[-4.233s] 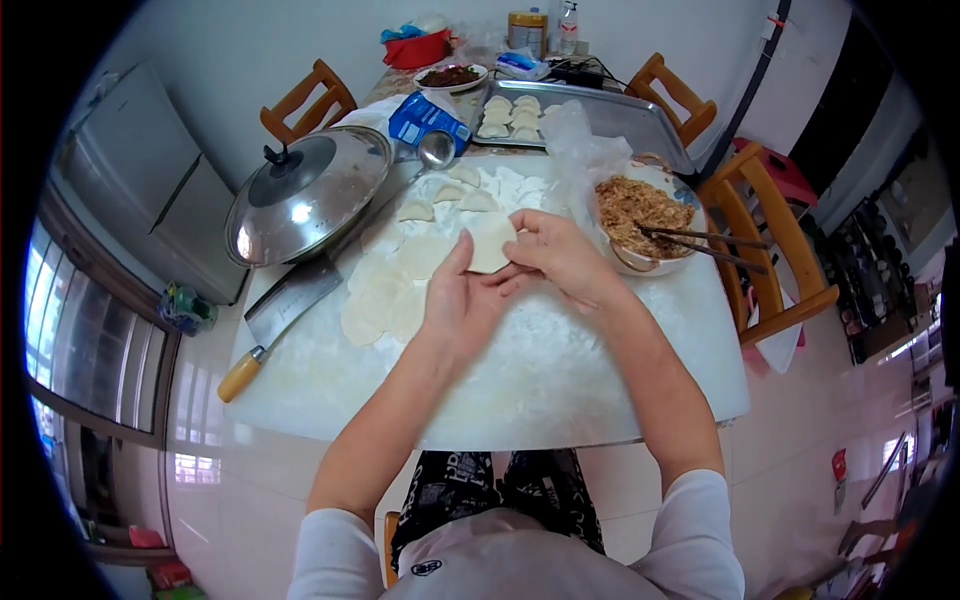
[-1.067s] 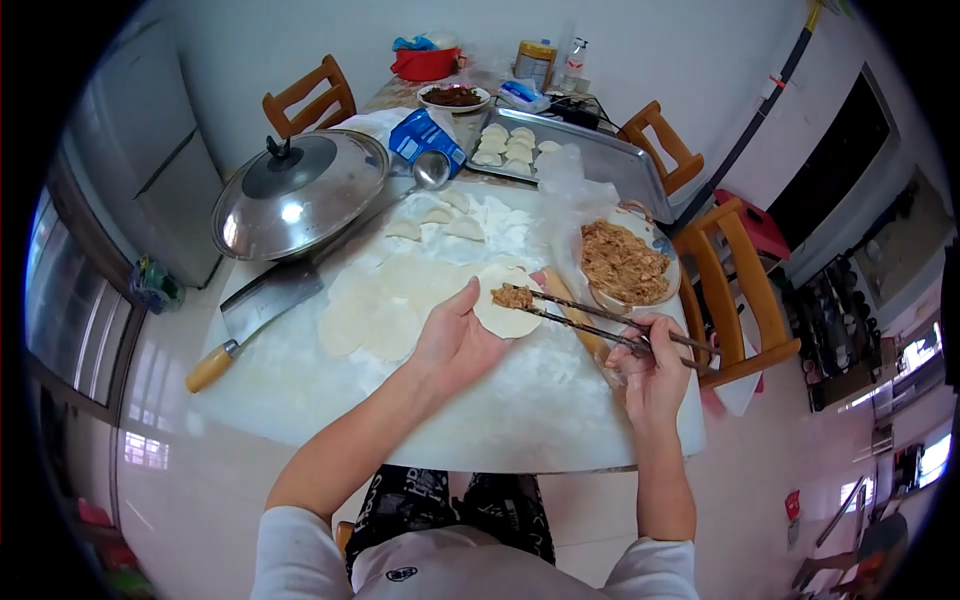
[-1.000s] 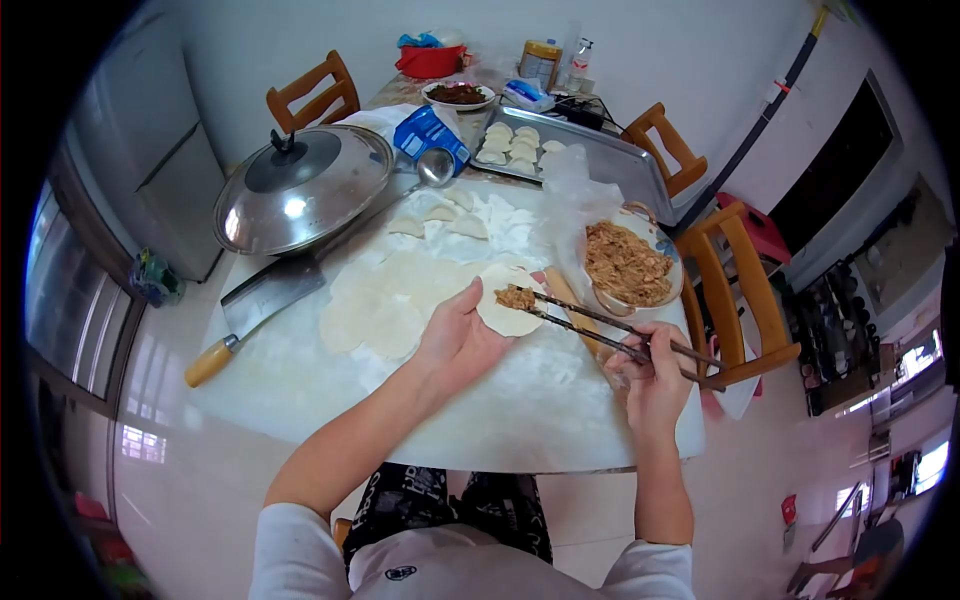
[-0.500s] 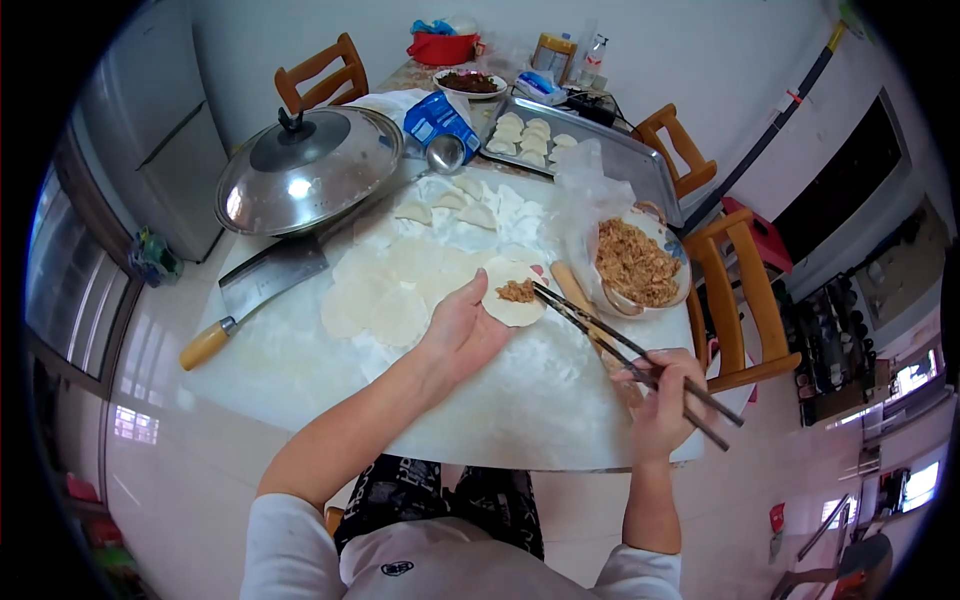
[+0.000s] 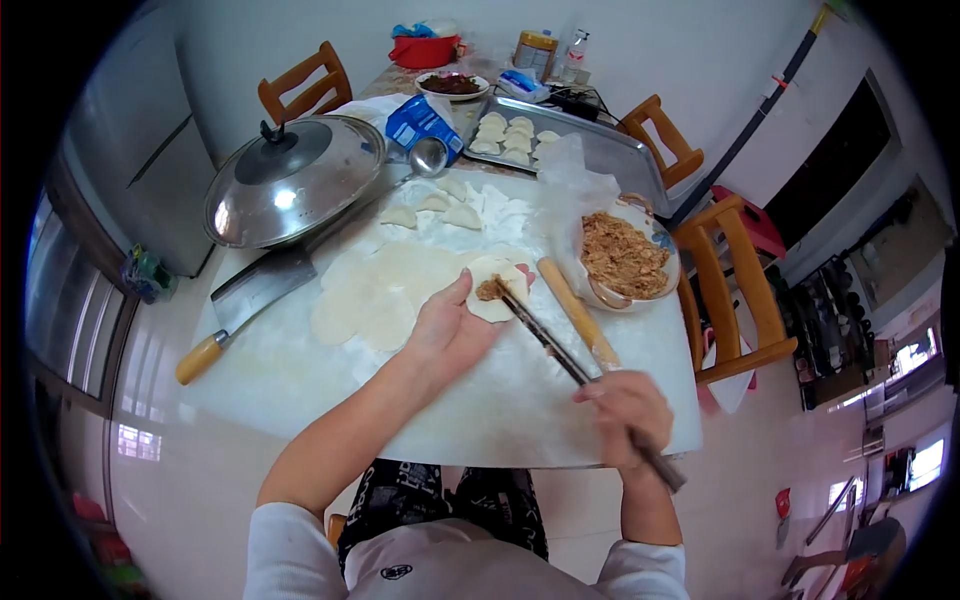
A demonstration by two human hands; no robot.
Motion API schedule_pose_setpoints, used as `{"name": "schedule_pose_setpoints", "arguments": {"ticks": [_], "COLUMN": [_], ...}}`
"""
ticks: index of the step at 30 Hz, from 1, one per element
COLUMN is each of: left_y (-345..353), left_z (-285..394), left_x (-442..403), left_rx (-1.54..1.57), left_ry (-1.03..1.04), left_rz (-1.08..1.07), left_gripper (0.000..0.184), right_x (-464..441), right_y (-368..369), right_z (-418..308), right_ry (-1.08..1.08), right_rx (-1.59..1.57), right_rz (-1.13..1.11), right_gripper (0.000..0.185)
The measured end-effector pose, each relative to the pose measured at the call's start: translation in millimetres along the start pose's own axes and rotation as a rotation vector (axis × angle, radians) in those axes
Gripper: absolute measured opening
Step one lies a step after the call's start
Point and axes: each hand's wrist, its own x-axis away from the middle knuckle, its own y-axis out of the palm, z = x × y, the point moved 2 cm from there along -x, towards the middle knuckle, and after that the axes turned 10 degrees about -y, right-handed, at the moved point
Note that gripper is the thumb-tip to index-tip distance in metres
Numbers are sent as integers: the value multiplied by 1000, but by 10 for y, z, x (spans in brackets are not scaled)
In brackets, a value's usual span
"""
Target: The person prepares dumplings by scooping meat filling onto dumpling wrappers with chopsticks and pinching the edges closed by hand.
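My left hand (image 5: pixel 450 325) is closed around the lower edge of a round dumpling wrapper (image 5: pixel 488 308), its thumb on the left rim and fingertips showing at the right. A small lump of meat filling (image 5: pixel 491 289) sits on the wrapper. My right hand (image 5: pixel 630 415) grips a pair of dark chopsticks (image 5: pixel 548 340), whose tips touch the filling. Flat wrappers (image 5: pixel 365 295) lie overlapping on the floured board to the left. A wooden rolling pin (image 5: pixel 580 315) rests at the right, near a bowl of filling (image 5: pixel 625 257).
A cleaver (image 5: pixel 255 300) lies at the left, beside a lidded wok (image 5: pixel 295 180). Several folded dumplings (image 5: pixel 462 216) sit on the flour, and more are on a metal tray (image 5: pixel 610 150) at the back. A ladle (image 5: pixel 428 157) and blue bag (image 5: pixel 424 125) are behind. A chair (image 5: pixel 740 290) stands right.
The chopsticks have closed together and swung steeper, their tips now pressing into the filling. My right hand has moved slightly left and down. The whole view has shifted a little.
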Motion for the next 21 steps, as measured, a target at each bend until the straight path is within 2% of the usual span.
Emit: {"name": "schedule_pose_setpoints", "arguments": {"ticks": [1,2,3,5,7,10,14,21], "left_y": [-43,-56,-67,-80,-73,-67,-48,-35], "left_z": [26,38,42,40,11,-12,-8,-13], "left_x": [-14,-16,-13,-1,0,10,16,27], "left_rx": [53,106,105,83,58,9,-38,-51], "left_ry": [-13,-24,-29,-21,-18,-15,-3,-32], "left_rz": [-25,-48,-48,8,38,73,78,70], "left_gripper": [51,51,51,52,52,51,51,51], "right_x": [30,44,32,-63,-89,-105,-148,-103], "right_y": [-56,-149,-230,-377,-572,-727,-715,-617], "right_z": [44,115,174,311,532,811,1032,1257], "right_ry": [0,54,106,356,507,629,690,710], "right_rx": [8,39,67,-119,-25,97,114,156], "right_rz": [2,146,290,604,705,596,460,490], "right_gripper": [12,6,8,18,22,25,27,27]}}
